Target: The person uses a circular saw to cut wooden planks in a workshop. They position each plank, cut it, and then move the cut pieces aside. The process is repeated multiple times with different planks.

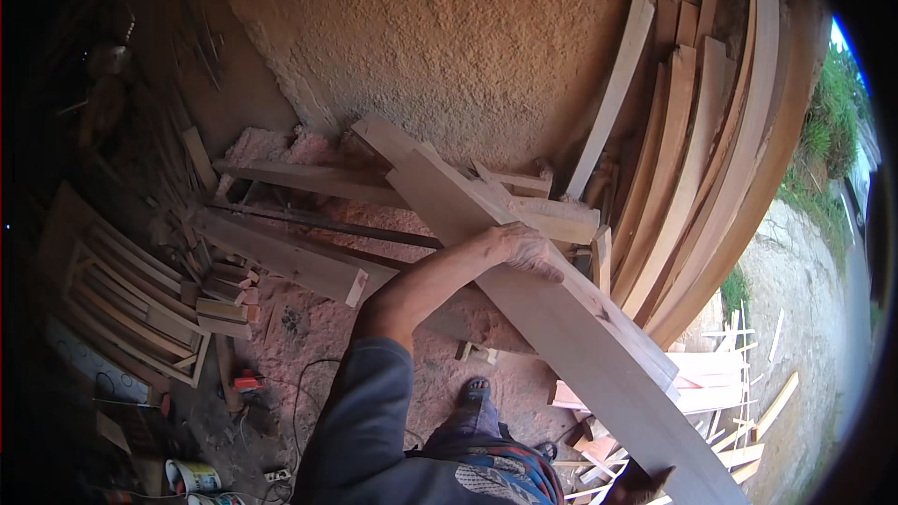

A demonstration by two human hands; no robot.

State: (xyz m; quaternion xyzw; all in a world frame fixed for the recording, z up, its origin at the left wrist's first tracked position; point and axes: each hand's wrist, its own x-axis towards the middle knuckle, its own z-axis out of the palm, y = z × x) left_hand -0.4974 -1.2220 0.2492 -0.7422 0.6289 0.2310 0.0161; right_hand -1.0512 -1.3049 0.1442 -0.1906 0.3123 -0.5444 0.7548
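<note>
A long, wide, pale wooden board [599, 355] slants across the middle, from upper left down to the lower right. My left hand [528, 251] lies over its upper edge, fingers curled round it, with the arm reaching across from the lower left. Dark in shadow at the lower edge of the picture, my right hand [641, 484] grips the board's near edge close to its lower end; most of its fingers are hidden. Behind the wide board a second plank [383, 138] runs nearly parallel, its far end sticking out past it.
Wooden beams [309, 180] form a low stand over pinkish sawdust [290, 337]. Long curved planks [720, 168] lean against the rough earthen wall [449, 47] at right. At left are a slatted wooden frame [131, 290], a white bucket [195, 477] and a cable [299, 393]. Offcuts [739, 454] litter the lower right.
</note>
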